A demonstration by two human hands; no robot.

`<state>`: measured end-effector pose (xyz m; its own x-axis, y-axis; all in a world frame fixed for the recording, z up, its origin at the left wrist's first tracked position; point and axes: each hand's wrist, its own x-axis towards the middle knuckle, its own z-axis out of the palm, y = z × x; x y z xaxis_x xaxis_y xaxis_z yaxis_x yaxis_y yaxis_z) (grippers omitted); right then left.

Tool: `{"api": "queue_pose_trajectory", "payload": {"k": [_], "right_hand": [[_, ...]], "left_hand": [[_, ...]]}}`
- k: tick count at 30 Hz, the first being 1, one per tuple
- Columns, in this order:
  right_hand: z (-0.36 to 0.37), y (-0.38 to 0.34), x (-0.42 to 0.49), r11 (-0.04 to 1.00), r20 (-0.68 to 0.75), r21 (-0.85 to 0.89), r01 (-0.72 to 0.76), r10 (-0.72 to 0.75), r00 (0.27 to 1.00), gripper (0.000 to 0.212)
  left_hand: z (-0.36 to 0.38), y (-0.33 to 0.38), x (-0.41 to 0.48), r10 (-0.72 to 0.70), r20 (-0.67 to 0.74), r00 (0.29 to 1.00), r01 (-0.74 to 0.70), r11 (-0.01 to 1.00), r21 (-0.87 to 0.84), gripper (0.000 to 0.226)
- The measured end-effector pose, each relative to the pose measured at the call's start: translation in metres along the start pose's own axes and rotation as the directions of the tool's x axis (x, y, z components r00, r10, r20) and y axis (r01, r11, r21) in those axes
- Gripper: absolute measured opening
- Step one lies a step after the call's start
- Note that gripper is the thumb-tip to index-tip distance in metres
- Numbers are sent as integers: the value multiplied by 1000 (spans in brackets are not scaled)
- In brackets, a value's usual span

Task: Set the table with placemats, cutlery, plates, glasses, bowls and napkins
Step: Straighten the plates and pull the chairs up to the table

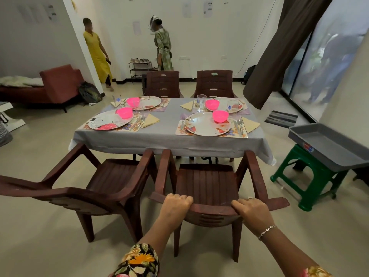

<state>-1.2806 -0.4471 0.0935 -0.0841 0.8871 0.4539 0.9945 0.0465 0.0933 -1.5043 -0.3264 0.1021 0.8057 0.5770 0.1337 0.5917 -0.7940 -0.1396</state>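
My left hand (pixel 175 204) and my right hand (pixel 252 211) both grip the top of the backrest of a brown plastic chair (pixel 207 184) that faces the table. The table (pixel 165 134) has a grey cloth and several place settings. Each setting has a floral placemat (pixel 211 134), a patterned plate (pixel 205 127), a pink bowl (pixel 220 116), cutlery (pixel 239 125) and a folded yellow napkin (pixel 249 124). A clear glass (pixel 201 102) stands at the far right setting. A second glass (pixel 116 100) stands at the far left.
A second brown chair (pixel 95 184) stands to the left, angled away. Two more chairs (pixel 162 83) are at the far side. A green stool (pixel 311 176) with a grey tray (pixel 327 144) stands right. Two people stand by the back wall near a shoe rack (pixel 139 68).
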Motion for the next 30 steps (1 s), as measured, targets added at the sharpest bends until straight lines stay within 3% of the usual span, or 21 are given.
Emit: {"api": "queue_pose_trajectory", "payload": {"k": [4, 7, 11, 15, 17, 21, 24, 27, 28, 29, 30], "right_hand": [[2, -2, 0, 999, -44, -34, -11, 10, 999, 26], [3, -5, -1, 996, 3, -63, -63, 63, 998, 35], [-3, -16, -4, 976, 19, -98, -194, 197, 980, 47], [-3, -27, -17, 957, -36, -101, -272, 270, 962, 73], [-3, -33, -31, 950, -93, -115, -291, 281, 955, 77], [-2, -57, -52, 950, -141, -113, -291, 275, 951, 75], [2, -78, -61, 965, -298, -157, -210, 156, 942, 53], [10, -102, -61, 967, -355, -179, -179, 106, 929, 44], [17, -110, -38, 943, -312, -126, -307, 256, 915, 43], [21, -111, -22, 876, -271, 22, -483, 470, 840, 45], [60, -113, -8, 831, -315, 233, -505, 556, 769, 46]], "left_hand": [[-1, -1, -1, 1, 30, 1000, -2, 1000, 16, 37], [-6, 3, -1, -14, 11, 1000, 14, 1000, 8, 38], [-19, 3, 1, -42, 10, 999, 42, 999, -2, 21], [-11, 6, -6, -134, -67, 989, 132, 991, -37, 40], [-5, 9, -15, -176, -151, 973, 165, 983, -79, 63], [7, 7, -47, -291, -182, 939, 272, 954, -124, 109], [11, 3, -77, -358, -173, 918, 322, 925, -203, 120], [23, 1, -108, -390, -106, 915, 365, 910, -198, 121], [31, -1, -120, -410, -78, 909, 389, 899, -201, 110], [37, -5, -134, -413, -98, 905, 391, 900, -191, 91], [41, -10, -148, -406, -131, 904, 386, 909, -157, 75]]}}
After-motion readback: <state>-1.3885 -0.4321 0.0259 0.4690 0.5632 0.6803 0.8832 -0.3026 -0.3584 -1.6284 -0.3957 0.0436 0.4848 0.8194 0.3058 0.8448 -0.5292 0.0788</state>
